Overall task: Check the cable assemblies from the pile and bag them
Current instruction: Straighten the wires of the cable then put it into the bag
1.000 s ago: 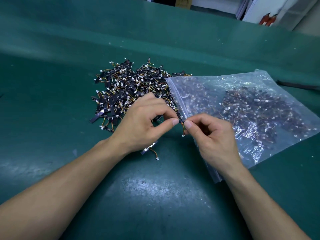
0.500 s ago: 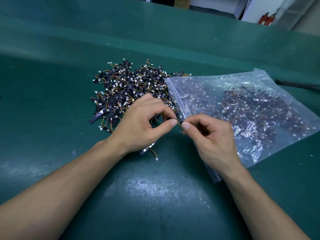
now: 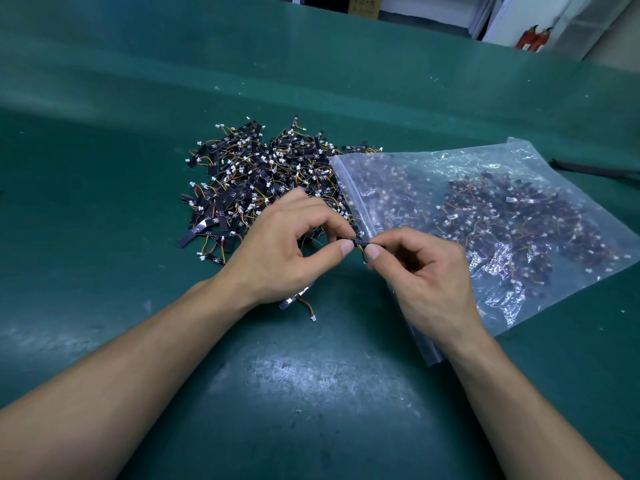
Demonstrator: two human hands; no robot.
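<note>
View: head.
Surface (image 3: 311, 393): green mat; it carries every item listed below.
Pile (image 3: 263, 181): loose black assemblies with orange-yellow leads and white plugs, heaped at mid-surface, toward the far edge.
Bag (image 3: 485, 216): clear zip bag lying flat toward the right edge. Its mouth side touches the right flank of the pile. It holds many assemblies.
Assembly (image 3: 360, 242): one black strip held just above the surface, between the pile and the bag mouth.
Left grip (image 3: 287, 251): thumb and forefinger pinch the left end of the assembly; the other fingers are curled.
Right grip (image 3: 426, 275): thumb and forefinger pinch the right end of the assembly. The wrist lies over the near corner of the bag.
Stray (image 3: 301, 299): a single assembly lies on the surface, partly under the left grip.
Step in hand: judged to be inspection of one assembly, stretched between both grips.
Progress: judged roughly midway; both pile and bag are well filled.
Next move: if the part passes, one grip must let go, and the bag mouth must be lifted to admit the part.
</note>
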